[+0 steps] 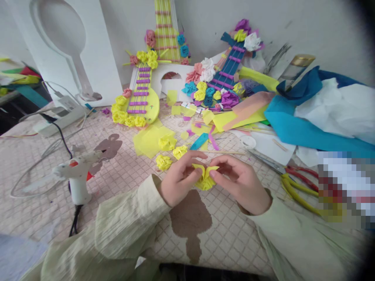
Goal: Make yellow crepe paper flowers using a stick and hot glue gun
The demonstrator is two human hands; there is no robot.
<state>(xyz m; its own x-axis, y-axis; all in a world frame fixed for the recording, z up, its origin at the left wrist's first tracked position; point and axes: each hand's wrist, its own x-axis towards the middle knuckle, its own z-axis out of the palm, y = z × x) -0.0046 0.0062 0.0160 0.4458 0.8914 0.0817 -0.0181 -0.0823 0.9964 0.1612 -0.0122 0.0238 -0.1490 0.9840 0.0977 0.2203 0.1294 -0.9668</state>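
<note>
Between my two hands is a yellow paper flower [206, 182] with folded petals standing up at its top. My left hand [184, 175] pinches its left side between thumb and fingers, and my right hand [238, 179] grips the right side the same way. The fingertips behind the flower are partly hidden. Just beyond my left hand lie more yellow paper flowers, one [163, 162] near the knuckles and another [179, 152] touching the view of my fingers. A third flower [167, 142] rests on a stack of yellow paper sheets [146, 141].
A white glue gun [79, 177] with cables stands at left, near a power strip [63, 117]. Scissors [301, 175] lie at right. Behind are a yellow paper instrument [150, 103], a blue one [227, 74], a white cutout board [102, 50] and blue paper [293, 121].
</note>
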